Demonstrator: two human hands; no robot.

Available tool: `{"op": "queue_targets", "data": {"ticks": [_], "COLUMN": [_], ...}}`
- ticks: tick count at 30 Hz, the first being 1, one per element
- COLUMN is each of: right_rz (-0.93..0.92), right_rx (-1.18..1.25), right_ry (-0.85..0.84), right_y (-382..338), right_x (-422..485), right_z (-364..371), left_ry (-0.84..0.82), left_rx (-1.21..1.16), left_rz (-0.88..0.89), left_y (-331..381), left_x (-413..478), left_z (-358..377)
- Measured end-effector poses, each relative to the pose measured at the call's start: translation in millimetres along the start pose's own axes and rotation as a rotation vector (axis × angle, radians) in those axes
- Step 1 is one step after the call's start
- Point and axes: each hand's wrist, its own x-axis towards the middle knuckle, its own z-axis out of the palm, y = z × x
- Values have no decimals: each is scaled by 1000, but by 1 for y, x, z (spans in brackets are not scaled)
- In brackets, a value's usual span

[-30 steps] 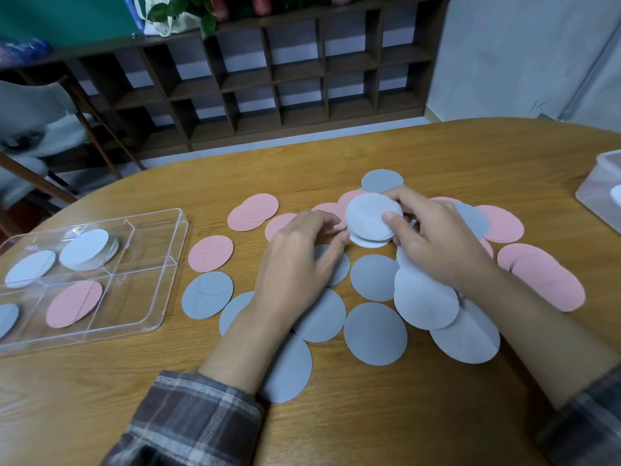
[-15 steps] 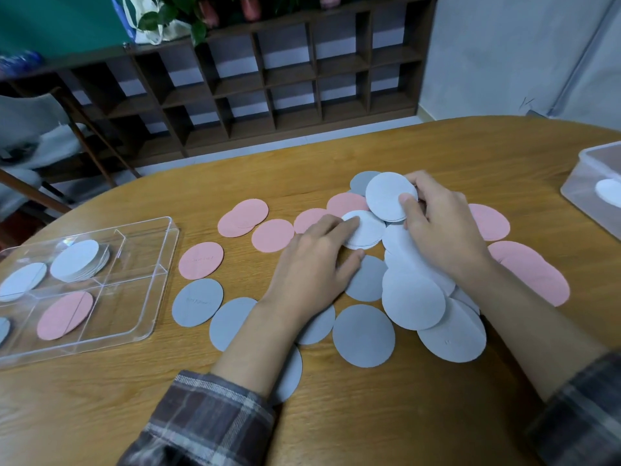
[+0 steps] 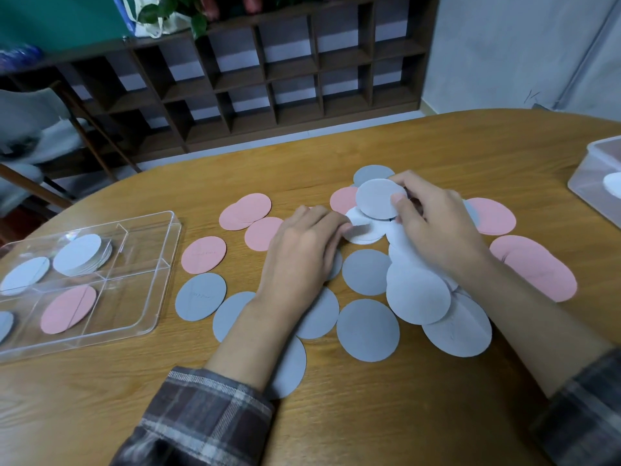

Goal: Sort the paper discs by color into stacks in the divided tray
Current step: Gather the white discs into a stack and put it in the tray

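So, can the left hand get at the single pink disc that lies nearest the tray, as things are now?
Probably yes. The pink disc lies flat and alone on the table, between the tray and the left hand. Nothing covers it, and nothing blocks the path.

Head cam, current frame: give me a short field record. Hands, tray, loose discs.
right hand: pinching a pale disc, lifted over the pile
left hand: fingertips on a white disc lying on the table
divided tray: left of the pile; pale stack, one pink disc
loose discs: pink, grey and pale, unsorted
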Motion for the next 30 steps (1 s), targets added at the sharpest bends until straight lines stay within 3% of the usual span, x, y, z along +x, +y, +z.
{"op": "queue_targets", "data": {"ticks": [6, 14, 25, 30], "right_rz": [-95, -158, -139, -99], "right_rx": [6, 34, -61, -108], "right_ry": [-124, -224, -237, -125], "right_y": [-5, -12, -11, 0], "right_x": [-1, -5, -4, 1], "right_z": [1, 6, 3, 0], "left_ry": [110, 127, 122, 26], "left_rx": [-64, -224, -384, -283], "left_rz": [-77, -273, -415, -326], "left_y": [1, 14, 18, 15], "left_x": [0, 2, 5, 6], "left_z": [-5, -11, -8, 4]}}
